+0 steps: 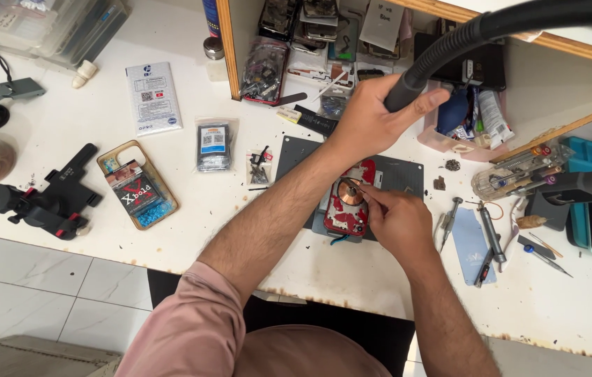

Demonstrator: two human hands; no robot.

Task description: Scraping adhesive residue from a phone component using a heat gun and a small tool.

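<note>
1. My left hand [373,115] is wrapped tight around the black end of a thick flexible hose [491,31], which arcs in from the upper right; the hose tip [395,98] sits in my fist, pointing down toward the mat.
2. My right hand [397,220] is pinched shut on a thin metal tool [357,188], thumb and forefinger closed on it, its tip touching the copper-coloured round coil [350,192].
3. That coil lies in the opened red phone [346,209], which rests back-open on the dark grey work mat [408,174] at the middle of the white bench [65,139], right between my two hands.
4. Just right of my right hand lie screwdrivers [490,234] and a pale blue card [470,244].
5. To the left, well apart from the phone, sit a clear phone case with blue bits inside [137,185], a small bagged part [213,144] and a black clamp jig [48,199].
</note>
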